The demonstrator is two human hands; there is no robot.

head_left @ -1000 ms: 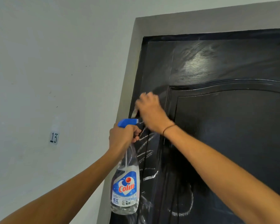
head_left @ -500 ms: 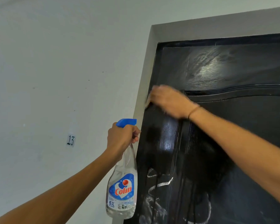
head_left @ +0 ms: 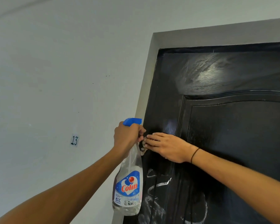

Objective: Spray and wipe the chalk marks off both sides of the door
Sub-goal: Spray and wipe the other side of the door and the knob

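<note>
Down the door (head_left: 233, 135) has come the right hand (head_left: 165, 147), from the upper left edge to mid-height, fingers flat, pressing a mostly hidden cloth (head_left: 143, 149). Above it the panel looks clean; chalk marks (head_left: 160, 185) remain below. Beside it, the left hand (head_left: 128, 138) grips the spray bottle (head_left: 128, 188).

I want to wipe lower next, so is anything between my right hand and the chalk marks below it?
Nothing visible. The right hand presses a cloth on the door; bare door separates it from the marks.
</note>
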